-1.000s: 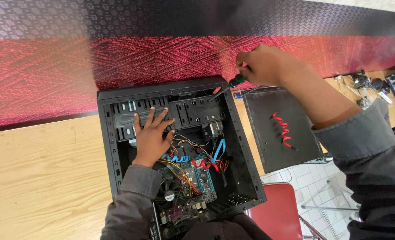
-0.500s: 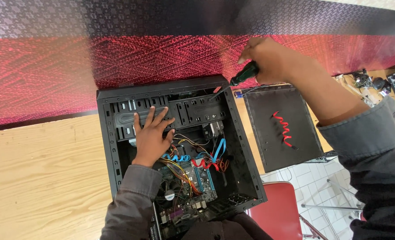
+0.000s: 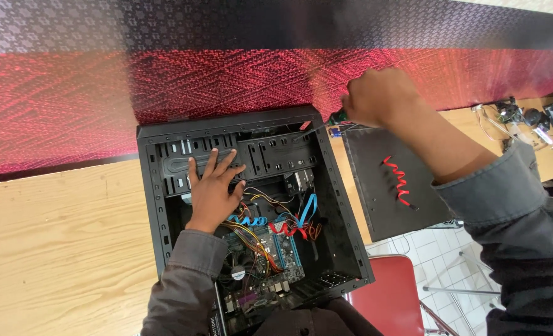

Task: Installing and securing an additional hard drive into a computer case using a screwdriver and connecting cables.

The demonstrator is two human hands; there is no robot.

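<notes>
The computer case lies open on the wooden bench, its side panel already off and resting just right of it. The left hand is spread flat, fingers splayed and gripping nothing, pressing on the black drive cage inside the case. The right hand is clenched around a screwdriver with a dark handle, whose shaft slants down from those fingers to the case's upper right corner; I cannot see the tip well enough to say whether it meets a screw. Below the left fingers, the motherboard and its blue, red and orange cables sit in place, so to my eye the work is only partway: opened, innards not removed.
</notes>
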